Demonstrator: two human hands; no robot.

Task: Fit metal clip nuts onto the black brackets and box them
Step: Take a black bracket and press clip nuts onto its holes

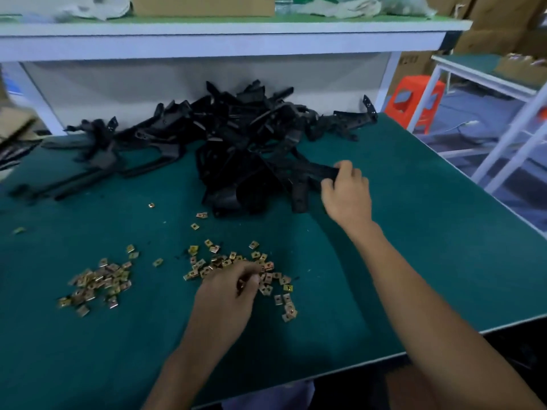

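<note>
The black brackets (236, 134) lie in a tangled heap at the back of the green table (414, 247). One bracket (307, 171) juts from the heap's near right edge. In front of the heap the gold clip nuts (266, 279) are scattered in a loose patch. A second patch (97, 284) lies in front of the heap and to its left, with a few strays between.

Behind the heap a white shelf (225, 39) with a green top spans the table. It carries a cardboard box (204, 5) and pale crumpled cloth (349, 8). Right of the heap, past the table edge, stand a red stool (414, 96) and a white-framed bench (485, 75), with cartons (497, 25) behind.

The right hand (346, 190) reaches to the heap's near right edge, thumb and fingers pinching the end of the jutting bracket. The left hand (228, 294) rests palm down in front of the heap. Its fingertips are bunched on the clip nuts, with a gold glint between them.
</note>
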